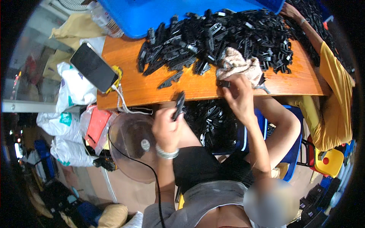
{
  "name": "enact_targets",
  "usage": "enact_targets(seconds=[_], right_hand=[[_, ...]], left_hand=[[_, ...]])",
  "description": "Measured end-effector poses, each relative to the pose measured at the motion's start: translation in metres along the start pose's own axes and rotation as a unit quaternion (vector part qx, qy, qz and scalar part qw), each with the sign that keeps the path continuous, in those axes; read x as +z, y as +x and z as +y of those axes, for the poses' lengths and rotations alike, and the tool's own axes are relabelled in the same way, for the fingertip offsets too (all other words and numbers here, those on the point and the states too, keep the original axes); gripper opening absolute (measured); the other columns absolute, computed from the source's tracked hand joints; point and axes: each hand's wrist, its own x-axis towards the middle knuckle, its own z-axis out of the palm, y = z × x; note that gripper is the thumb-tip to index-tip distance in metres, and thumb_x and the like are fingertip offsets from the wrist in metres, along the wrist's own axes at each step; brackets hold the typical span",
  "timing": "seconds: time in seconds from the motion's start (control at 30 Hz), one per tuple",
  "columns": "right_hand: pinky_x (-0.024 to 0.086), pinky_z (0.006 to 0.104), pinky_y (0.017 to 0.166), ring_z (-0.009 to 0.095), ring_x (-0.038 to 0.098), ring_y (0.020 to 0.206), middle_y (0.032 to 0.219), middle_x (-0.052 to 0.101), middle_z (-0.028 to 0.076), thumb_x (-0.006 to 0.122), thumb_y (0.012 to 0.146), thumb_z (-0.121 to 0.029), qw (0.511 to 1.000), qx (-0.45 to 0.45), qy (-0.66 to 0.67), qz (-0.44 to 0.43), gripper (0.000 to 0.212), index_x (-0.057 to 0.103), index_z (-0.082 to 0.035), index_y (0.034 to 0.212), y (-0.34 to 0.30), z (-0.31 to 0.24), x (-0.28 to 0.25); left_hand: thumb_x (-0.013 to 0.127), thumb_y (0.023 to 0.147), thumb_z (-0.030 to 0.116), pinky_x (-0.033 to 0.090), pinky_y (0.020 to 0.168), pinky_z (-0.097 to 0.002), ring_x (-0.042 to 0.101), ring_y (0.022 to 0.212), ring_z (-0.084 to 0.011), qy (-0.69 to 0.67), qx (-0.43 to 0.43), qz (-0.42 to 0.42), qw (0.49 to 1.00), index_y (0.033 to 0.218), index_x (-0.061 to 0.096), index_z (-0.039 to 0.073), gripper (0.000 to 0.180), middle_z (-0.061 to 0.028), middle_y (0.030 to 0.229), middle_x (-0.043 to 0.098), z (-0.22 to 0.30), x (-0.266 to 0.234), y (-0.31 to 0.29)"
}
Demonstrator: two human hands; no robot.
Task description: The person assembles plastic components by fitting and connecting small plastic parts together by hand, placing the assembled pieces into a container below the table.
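Left hand, fingers clamped on one black plastic strip at frame centre; right hand, fingers apparently pinching a small black piece beside the beige cloth on the desk — risk: a loosened pinch drops it into the black heap below.

Bare forearms; silver bangle on left wrist; black top, grey waistband.

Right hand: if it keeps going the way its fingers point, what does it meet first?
The right hand already touches a small black plastic part beside the beige crumpled cloth; straight on lies the heap of black plastic parts. Depth is unclear.
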Motion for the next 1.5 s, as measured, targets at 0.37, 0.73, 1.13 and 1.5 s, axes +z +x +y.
enact_targets(seconds=[0.37, 0.73, 1.13, 1.5], right_hand=[[0.042, 0.039, 0.083, 0.032, 0.054, 0.091, 0.092, 0.058, 0.013, 0.072, 0.073, -0.006, 0.998, 0.057, -0.022, 0.023, 0.023, 0.063, -0.001, 0.094, -0.012, 0.015, -0.012], [0.048, 0.0344, 0.075, 0.028, 0.059, 0.081, 0.09, 0.062, 0.013, 0.071, 0.077, -0.004, 0.992, 0.099, 0.066, 0.048, 0.02, 0.062, 0.001, 0.094, -0.01, 0.018, -0.017], [0.047, 0.0281, 0.076, 0.017, 0.059, 0.084, 0.09, 0.063, 0.008, 0.075, 0.074, -0.003, 0.98, 0.098, 0.135, -0.108, 0.026, 0.071, 0.0, 0.1, -0.004, 0.021, -0.048], [0.045, 0.0317, 0.082, 0.021, 0.056, 0.091, 0.095, 0.061, 0.008, 0.076, 0.072, -0.004, 0.992, 0.017, 0.08, -0.094, 0.027, 0.072, -0.002, 0.098, -0.005, 0.013, -0.028]], left_hand=[[0.061, 0.08, 0.002, 0.045, 0.088, -0.0435, 0.056, 0.098, -0.0324, -0.028, 0.158, -0.097, 0.982, 0.109, 0.06, 0.001, 0.029, -0.0147, 0.104, 0.058, 0.033, 0.083, 0.063], [0.073, 0.077, 0.018, 0.044, 0.076, -0.0409, 0.051, 0.086, -0.0285, -0.007, 0.192, -0.162, 0.968, 0.101, 0.061, 0.002, 0.032, -0.0103, 0.09, 0.053, 0.034, 0.088, 0.071], [0.075, 0.071, 0.006, 0.043, 0.072, -0.0373, 0.05, 0.081, -0.0261, -0.107, 0.096, -0.169, 0.975, 0.091, 0.068, 0.002, 0.022, -0.0084, 0.085, 0.055, 0.013, 0.078, 0.07], [0.078, 0.07, 0.014, 0.042, 0.073, -0.0368, 0.053, 0.083, -0.0259, -0.094, 0.138, -0.191, 0.967, 0.088, 0.069, 0.002, 0.024, -0.0059, 0.087, 0.06, 0.011, 0.078, 0.073]])
